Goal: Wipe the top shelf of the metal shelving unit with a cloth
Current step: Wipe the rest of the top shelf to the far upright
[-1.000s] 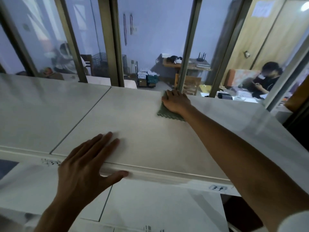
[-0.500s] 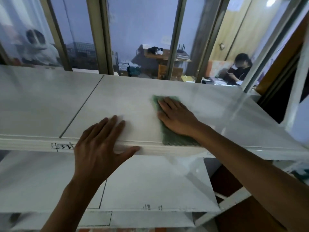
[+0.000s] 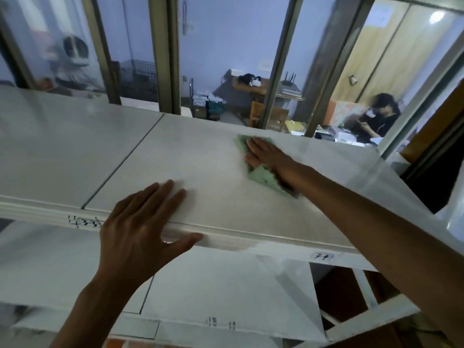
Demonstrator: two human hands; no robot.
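A green rectangular cloth (image 3: pixel 261 175) is being pressed flat onto the white metal top shelf (image 3: pixel 200 156) by the right hand (image 3: pixel 267 154), fingers straight; the left hand (image 3: pixel 140 227), fingers extended, is being rested on the shelf's front edge, grasping nothing.

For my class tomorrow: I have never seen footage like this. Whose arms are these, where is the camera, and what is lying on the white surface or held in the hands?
There is no machine here. The camera is worn on a person's head and looks forward and down, so the two arms reaching in from the bottom are that person's own. The white surface is the top shelf of a metal shelving unit; a lower shelf shows beneath it. The right hand lies flat, fingers straight, pressing a green cloth onto the shelf near its far edge. The cloth is pressed, not gripped. The left hand holds nothing: its palm and fingers rest on the shelf's near edge, thumb along the front lip. Apart from the cloth and hands, I see nothing lying on the shelf. Behind it, windows look into another room.
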